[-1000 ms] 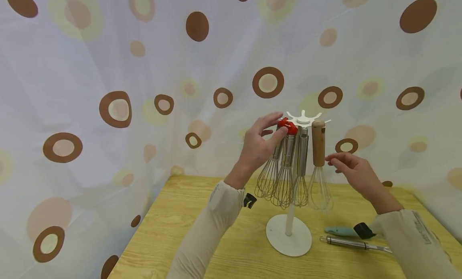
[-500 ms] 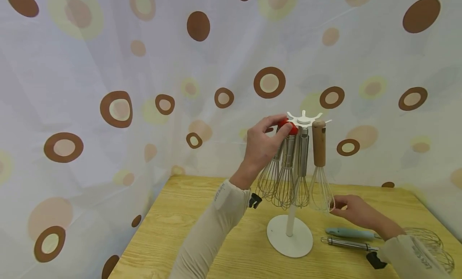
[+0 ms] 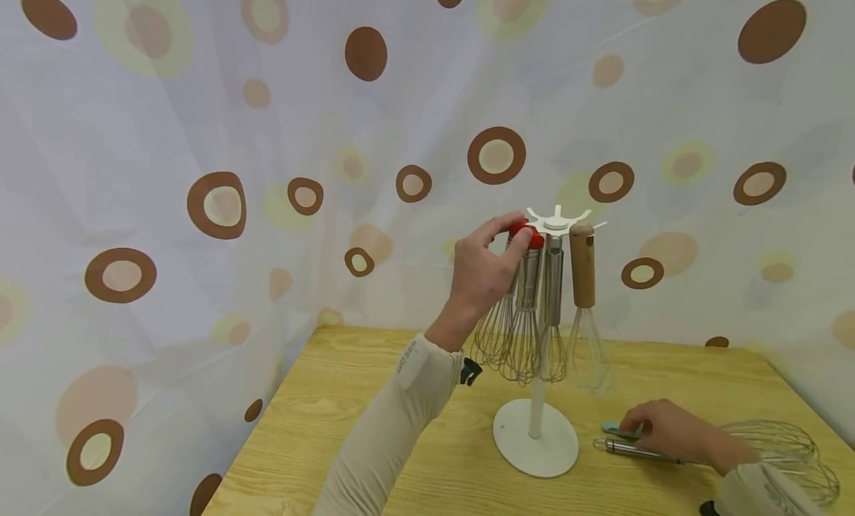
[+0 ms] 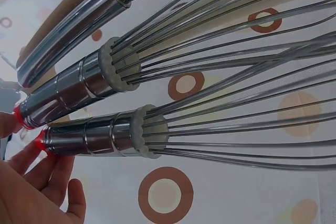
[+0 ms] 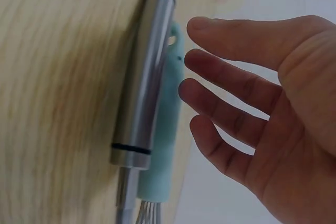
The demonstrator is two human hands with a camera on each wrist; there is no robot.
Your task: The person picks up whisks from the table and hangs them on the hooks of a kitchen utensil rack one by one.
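Observation:
My left hand [image 3: 484, 275] is at the top of a white whisk stand [image 3: 537, 419], pinching the red ends of two hanging steel whisks between thumb and fingers. Up close in the left wrist view, these are the lower whisk [image 4: 89, 135] and the upper whisk [image 4: 68, 90]. Beside them hang a slim steel whisk [image 3: 553, 286] and a wooden-handled whisk [image 3: 583, 267]. Low over the table, my right hand [image 3: 675, 430] holds nothing, its fingers loosely bent. Next to it lie a steel-handled whisk [image 5: 140, 72] and a teal-handled whisk [image 5: 165, 129].
The wood-grain table [image 3: 374, 397] stands against a pale curtain [image 3: 300, 108] with brown and yellow circles. Wire whisk loops [image 3: 781, 449] lie partly behind my right forearm. Several prongs [image 3: 556, 220] stick out from the stand's top.
My right hand has come down from beside the wooden-handled whisk to the whisks lying on the table. My left hand has closed a little more around the red ends.

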